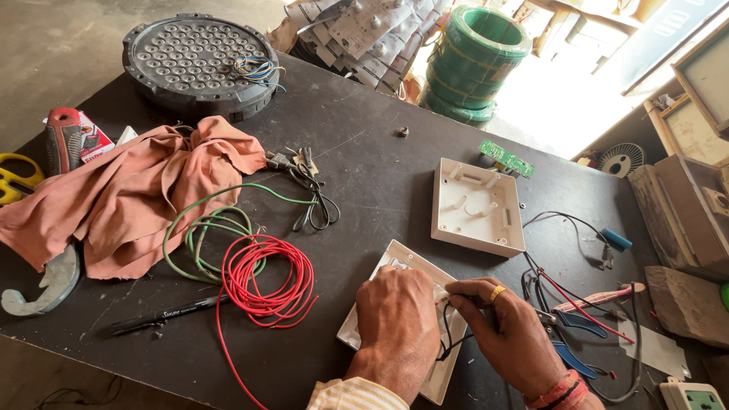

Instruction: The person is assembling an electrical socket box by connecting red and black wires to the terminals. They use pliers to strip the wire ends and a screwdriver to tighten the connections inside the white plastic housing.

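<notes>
Both of my hands rest on a white square plastic switch plate [387, 262] lying on the dark table [380, 152]. My left hand [396, 323] presses down on the plate's middle with curled fingers. With a gold ring on one finger, my right hand [507, 330] pinches a thin black wire [448, 338] against the plate's right side. The spot where the fingers meet the plate is hidden by the hands.
A white plastic box back [477, 206] and a green circuit board [506, 158] lie beyond. Red wire coil [267, 279], green wire coil [205, 239], a black marker [163, 316] and a pink cloth [137, 190] sit left. Blue-handled pliers [573, 338] lie right. A round LED fixture [199, 64] stands far left.
</notes>
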